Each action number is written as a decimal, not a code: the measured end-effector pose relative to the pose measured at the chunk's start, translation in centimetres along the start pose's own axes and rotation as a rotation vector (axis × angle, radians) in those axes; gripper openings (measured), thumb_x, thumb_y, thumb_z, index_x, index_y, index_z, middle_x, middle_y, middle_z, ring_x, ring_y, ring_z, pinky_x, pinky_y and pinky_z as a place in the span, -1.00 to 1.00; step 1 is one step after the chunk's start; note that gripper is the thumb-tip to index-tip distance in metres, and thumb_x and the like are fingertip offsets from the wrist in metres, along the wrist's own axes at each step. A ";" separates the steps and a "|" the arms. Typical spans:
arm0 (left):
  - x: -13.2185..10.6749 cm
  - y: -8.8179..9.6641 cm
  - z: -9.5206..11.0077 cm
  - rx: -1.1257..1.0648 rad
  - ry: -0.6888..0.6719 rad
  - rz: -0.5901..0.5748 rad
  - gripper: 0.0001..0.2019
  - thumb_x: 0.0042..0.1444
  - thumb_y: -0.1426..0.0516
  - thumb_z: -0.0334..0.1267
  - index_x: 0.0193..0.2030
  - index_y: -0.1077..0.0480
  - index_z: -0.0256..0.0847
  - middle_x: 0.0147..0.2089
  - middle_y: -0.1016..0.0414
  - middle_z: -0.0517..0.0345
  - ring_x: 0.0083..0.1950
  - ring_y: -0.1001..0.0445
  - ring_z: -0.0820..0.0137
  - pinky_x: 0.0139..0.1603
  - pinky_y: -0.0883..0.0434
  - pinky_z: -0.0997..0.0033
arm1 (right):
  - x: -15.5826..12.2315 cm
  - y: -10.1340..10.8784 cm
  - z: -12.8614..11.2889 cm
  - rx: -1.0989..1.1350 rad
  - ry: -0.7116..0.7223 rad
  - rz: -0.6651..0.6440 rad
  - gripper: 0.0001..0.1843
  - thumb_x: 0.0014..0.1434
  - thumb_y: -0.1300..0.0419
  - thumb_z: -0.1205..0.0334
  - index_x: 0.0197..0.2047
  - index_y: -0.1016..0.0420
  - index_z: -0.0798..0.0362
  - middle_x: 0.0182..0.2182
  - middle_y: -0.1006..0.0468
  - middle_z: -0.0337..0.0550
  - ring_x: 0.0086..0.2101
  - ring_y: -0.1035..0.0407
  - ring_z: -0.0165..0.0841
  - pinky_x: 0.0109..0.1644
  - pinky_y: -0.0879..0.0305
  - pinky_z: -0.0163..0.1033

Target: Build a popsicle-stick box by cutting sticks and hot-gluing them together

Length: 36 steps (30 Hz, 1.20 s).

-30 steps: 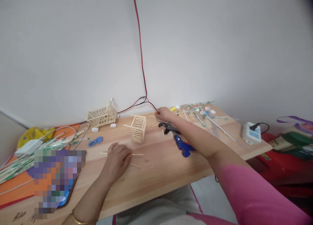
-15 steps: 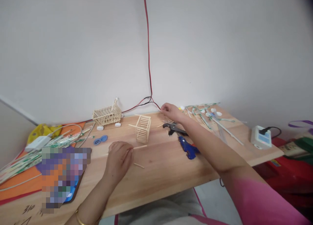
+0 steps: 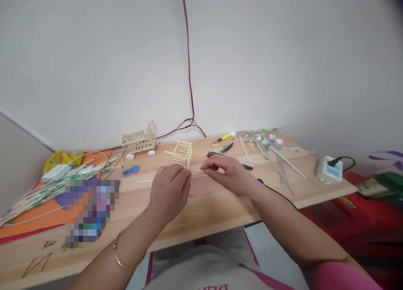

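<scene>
My left hand (image 3: 170, 190) and my right hand (image 3: 225, 172) meet above the middle of the wooden table (image 3: 201, 214), both with fingers pinched. Between them they hold a thin wooden stick (image 3: 197, 171). Just behind my hands stands a small open box of wooden sticks (image 3: 182, 152). A second stick model, a little cart with white wheels (image 3: 138, 141), sits near the wall. Another loose stick (image 3: 145, 180) lies left of my left hand.
Black pliers (image 3: 222, 149) and a yellow-handled tool (image 3: 223, 137) lie behind my right hand. A pile of green-and-white rods (image 3: 267, 149) covers the back right. A white power socket (image 3: 329, 170) sits at the right edge. Blue caps (image 3: 130, 170), rods and an orange sheet (image 3: 28, 222) fill the left.
My right hand has come back from the far edge of the table to the middle with a stick. My left hand has lifted off the table to meet it.
</scene>
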<state>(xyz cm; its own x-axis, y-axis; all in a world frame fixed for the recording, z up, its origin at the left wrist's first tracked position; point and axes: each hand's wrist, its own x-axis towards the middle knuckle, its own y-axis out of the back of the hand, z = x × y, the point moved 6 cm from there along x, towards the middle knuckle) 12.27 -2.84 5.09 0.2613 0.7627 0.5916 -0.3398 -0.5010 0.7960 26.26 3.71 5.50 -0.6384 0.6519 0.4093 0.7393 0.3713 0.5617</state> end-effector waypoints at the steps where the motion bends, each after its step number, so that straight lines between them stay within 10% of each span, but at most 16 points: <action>1: 0.0 0.1 0.2 0.012 -0.006 -0.004 -0.86 0.17 0.00 -0.35 -0.31 -0.38 -0.23 -0.31 -0.44 0.08 -0.25 -0.37 0.34 -0.21 -0.23 0.30 | -0.1 -0.1 0.1 -0.001 -0.005 0.001 -0.85 0.15 -0.09 0.29 -0.25 -0.48 0.04 -0.34 -0.49 -0.18 -0.33 -0.34 -0.43 -0.24 -0.25 -0.32; 22: -0.4 -0.9 -0.5 -0.035 0.013 0.010 -0.82 0.15 -0.03 -0.38 -0.16 -0.41 -0.21 -0.26 -0.48 0.07 -0.22 -0.39 0.35 -0.19 -0.24 0.30 | -1.7 -0.2 2.4 -0.003 -0.058 0.335 -0.90 0.11 -0.11 0.33 -0.27 -0.41 0.03 -0.37 -0.46 -0.21 -0.35 -0.31 -0.42 -0.24 -0.25 -0.29; 29: -1.8 -2.5 -2.0 -0.030 0.054 -0.101 -0.80 0.15 0.01 -0.39 -0.19 -0.41 -0.21 -0.25 -0.48 0.05 -0.21 -0.41 0.32 -0.20 -0.24 0.27 | -1.5 -1.3 9.6 -0.207 -0.183 0.165 -0.89 0.09 -0.09 0.34 -0.31 -0.43 0.08 -0.38 -0.47 -0.16 -0.35 -0.34 -0.36 -0.23 -0.25 -0.24; 36: -2.7 -3.4 -3.4 -0.106 0.208 -0.145 -0.83 0.14 0.01 -0.34 -0.26 -0.41 -0.20 -0.32 -0.48 0.10 -0.28 -0.42 0.34 -0.23 -0.27 0.33 | -3.2 -0.7 7.5 -0.294 -0.086 0.114 -0.84 0.17 -0.07 0.29 -0.19 -0.43 0.07 -0.23 -0.46 -0.04 -0.17 -0.34 -0.28 -0.08 -0.24 -0.17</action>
<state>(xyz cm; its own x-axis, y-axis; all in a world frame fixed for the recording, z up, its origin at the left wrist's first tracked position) 9.65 -1.74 0.34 0.1268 0.8965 0.4246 -0.4081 -0.3430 0.8461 29.40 6.32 -1.59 -0.5252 0.7365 0.4263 0.7035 0.0939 0.7045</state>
